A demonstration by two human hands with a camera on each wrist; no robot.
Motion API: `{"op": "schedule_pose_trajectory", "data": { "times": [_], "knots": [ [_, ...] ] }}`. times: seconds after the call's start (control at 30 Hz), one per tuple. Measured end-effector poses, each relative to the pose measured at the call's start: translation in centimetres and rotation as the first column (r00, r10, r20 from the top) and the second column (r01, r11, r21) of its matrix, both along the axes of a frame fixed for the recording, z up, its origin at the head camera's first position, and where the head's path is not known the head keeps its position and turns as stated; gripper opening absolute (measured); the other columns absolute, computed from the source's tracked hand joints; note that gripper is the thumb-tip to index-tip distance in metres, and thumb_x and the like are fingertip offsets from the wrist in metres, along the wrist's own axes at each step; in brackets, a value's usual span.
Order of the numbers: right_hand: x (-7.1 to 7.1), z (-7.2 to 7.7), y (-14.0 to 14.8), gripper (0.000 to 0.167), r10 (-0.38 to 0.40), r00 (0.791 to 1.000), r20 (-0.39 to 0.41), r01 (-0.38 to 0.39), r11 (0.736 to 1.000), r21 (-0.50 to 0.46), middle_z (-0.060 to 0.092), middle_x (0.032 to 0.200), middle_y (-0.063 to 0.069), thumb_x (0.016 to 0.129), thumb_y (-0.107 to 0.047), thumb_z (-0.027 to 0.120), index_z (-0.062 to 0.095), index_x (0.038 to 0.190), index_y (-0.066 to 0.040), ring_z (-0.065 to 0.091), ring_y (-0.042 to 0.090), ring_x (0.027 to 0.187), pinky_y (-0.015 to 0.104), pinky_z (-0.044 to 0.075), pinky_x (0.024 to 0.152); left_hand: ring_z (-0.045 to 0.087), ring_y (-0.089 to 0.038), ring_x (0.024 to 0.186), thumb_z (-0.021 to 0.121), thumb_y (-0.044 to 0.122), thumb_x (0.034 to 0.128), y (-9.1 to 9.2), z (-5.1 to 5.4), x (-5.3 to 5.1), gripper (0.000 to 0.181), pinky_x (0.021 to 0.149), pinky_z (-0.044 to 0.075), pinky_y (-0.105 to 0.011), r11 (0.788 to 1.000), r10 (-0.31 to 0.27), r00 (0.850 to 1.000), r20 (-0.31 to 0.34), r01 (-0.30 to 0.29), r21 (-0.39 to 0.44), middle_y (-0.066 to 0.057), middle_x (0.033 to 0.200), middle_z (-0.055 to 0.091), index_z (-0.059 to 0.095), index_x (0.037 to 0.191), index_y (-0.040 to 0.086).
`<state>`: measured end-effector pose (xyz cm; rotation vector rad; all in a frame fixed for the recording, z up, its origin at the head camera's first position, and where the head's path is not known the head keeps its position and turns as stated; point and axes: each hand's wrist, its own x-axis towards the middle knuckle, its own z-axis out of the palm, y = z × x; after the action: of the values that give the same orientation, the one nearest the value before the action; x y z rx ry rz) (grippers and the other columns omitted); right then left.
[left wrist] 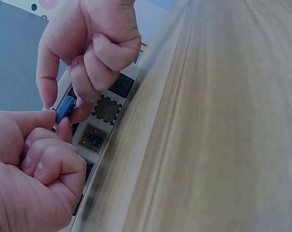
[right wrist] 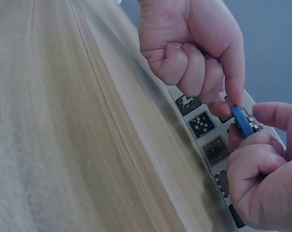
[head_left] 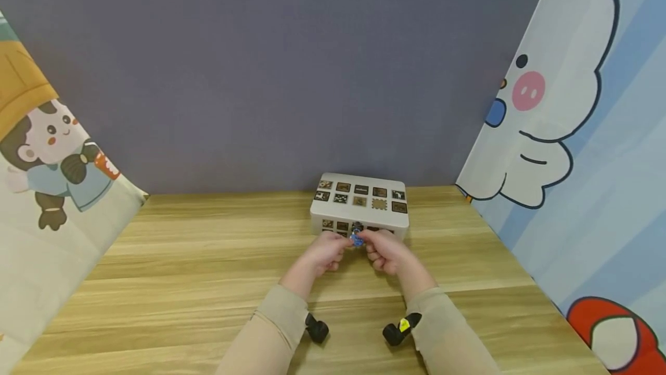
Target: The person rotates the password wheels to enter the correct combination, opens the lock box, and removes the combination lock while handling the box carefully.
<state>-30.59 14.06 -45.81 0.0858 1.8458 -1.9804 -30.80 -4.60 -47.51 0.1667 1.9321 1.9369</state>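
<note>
A small blue object [head_left: 356, 238] with metal parts is held between both hands at the front side of a white box [head_left: 359, 190] printed with dark square pictures. My left hand [head_left: 326, 251] pinches its left side between thumb and forefinger, the other fingers curled. From the right, my right hand [head_left: 387, 251] pinches it the same way. In the left wrist view the blue piece [left wrist: 65, 108] shows between the fingertips of both hands. Silvery metal bits stick out of the blue piece [right wrist: 242, 121] in the right wrist view. Fingertips cover part of it.
The white box stands at the back of the wooden table [head_left: 218, 259], close to a grey panel [head_left: 260, 74]. Cartoon-printed sheets [head_left: 614, 132] flank the table on both sides. Each sleeve carries a black wrist device [head_left: 316, 329].
</note>
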Motion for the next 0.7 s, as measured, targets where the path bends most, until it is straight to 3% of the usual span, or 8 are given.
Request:
{"op": "schedule_pose_trajectory", "data": {
  "times": [0.27, 0.7],
  "knots": [
    [0.06, -0.21, -0.21, 0.034, 0.005, 1.0, -0.015, -0.004, 0.999, 0.036, 0.032, 0.053, -0.007, 0.095, -0.02, 0.064, 0.05, 0.066, -0.011, 0.023, 0.006, 0.043, 0.02, 0.02, 0.038, 0.027, -0.005, 0.045, 0.061, 0.016, 0.1002, -0.05, 0.24, 0.05, 0.029, 0.04, 0.026, -0.019, 1.0, -0.005, 1.0, 0.016, 0.005, 0.0, 0.009, 0.054, 0.032, 0.066, 0.111, -0.011],
    [0.23, -0.27, -0.28, 0.029, 0.014, 1.0, -0.025, -0.013, 0.999, 0.039, 0.032, 0.053, -0.007, 0.095, -0.021, 0.064, 0.053, 0.071, -0.01, 0.024, 0.006, 0.044, 0.02, 0.021, 0.039, 0.028, -0.004, 0.044, 0.064, 0.017, 0.0978, -0.19, 0.47, 0.15, 0.027, 0.04, 0.027, -0.018, 1.0, 0.016, 1.0, 0.01, -0.015, -0.022, 0.009, 0.052, 0.033, 0.069, 0.108, -0.008]
  ]
}}
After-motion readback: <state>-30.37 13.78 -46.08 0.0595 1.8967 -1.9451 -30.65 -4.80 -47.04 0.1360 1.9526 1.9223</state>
